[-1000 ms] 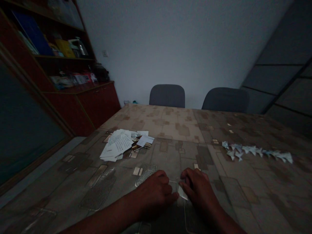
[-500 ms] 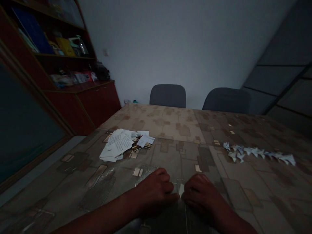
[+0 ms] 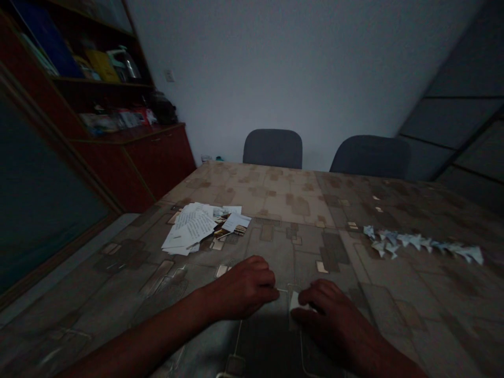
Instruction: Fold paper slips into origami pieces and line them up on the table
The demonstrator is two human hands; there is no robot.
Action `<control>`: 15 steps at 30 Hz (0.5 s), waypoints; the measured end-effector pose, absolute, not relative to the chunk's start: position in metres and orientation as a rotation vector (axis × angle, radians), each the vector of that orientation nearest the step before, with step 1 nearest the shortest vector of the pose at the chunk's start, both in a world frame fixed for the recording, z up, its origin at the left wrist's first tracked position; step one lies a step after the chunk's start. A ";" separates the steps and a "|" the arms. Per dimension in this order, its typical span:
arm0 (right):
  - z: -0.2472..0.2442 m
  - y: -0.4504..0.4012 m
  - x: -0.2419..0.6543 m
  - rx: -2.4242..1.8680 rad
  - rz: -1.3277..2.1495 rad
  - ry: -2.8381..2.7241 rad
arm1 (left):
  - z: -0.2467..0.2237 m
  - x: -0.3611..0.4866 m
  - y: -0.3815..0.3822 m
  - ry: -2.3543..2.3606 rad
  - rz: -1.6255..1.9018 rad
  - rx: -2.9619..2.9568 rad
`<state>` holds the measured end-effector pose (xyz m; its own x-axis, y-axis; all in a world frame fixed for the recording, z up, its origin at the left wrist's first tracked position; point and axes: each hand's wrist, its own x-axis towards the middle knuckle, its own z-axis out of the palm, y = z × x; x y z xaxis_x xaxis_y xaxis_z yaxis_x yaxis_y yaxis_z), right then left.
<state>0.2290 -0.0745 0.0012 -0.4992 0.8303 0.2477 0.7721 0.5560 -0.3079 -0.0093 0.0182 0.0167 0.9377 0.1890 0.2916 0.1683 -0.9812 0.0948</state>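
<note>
My right hand pinches a small white piece of paper between thumb and fingers, low over the near part of the table. To its left, my left hand rests with its fingers curled together, apart from the paper; nothing shows in it. Beyond my left hand lies a loose pile of printed sheets, with smaller cards and scraps at its right side. A row of small folded paper shapes stretches across the right part of the table.
A patterned cloth covers the table. Two grey chairs, one left and one right, stand at the far edge. A red-brown cabinet with filled shelves is at the left.
My left hand has moved left and away from the paper, widening the gap between my hands. The paper stays in my right hand. The view has shifted slightly.
</note>
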 end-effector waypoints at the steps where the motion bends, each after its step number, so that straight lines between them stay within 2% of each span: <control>1: 0.003 -0.075 0.229 -1.294 0.227 -2.440 | 0.016 -0.009 0.017 0.278 0.475 3.021; 4: 0.010 -0.075 0.233 -1.187 0.248 -2.496 | 0.015 -0.007 0.013 0.292 0.502 2.985; 8: 0.015 -0.075 0.242 -1.086 0.449 -2.424 | 0.009 0.002 0.007 0.412 0.595 2.898; 15: 0.003 -0.074 0.244 -1.156 0.535 -2.238 | 0.000 0.020 -0.005 0.548 0.657 2.849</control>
<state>0.2440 -0.0738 0.0028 -0.4725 0.8308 0.2942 0.6078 0.5489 -0.5739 0.0200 -0.0048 0.0003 0.8358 0.3871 0.3892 0.3138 -0.9187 0.2400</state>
